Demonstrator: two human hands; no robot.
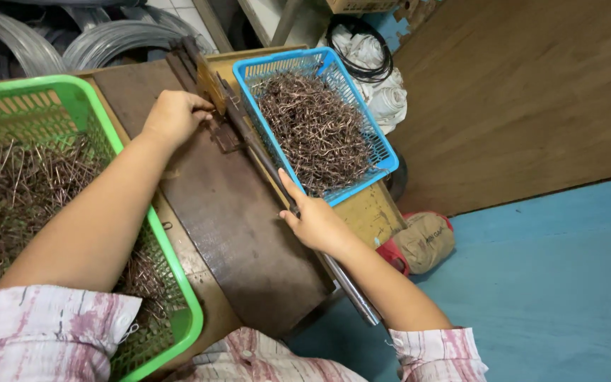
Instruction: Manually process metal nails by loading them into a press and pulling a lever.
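The fingertips of the left hand (172, 115) are hidden at the jig block (212, 88) on the dark metal plate (235, 226), so what is pinched cannot be told. The long lever bar (270, 166) is gripped by the right hand (316, 223), fingers curled around it. Bent copper-coloured wire pieces (316, 131) are heaped in the blue basket (383, 152); straighter ones (15, 191) are piled in the green basket (178, 283), cut off at the left edge.

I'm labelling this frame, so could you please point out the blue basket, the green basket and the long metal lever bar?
blue basket (388, 160): head view, right rim.
green basket (178, 283): head view, near right rim.
lever bar (351, 290): head view, bare lower shaft below the right hand.
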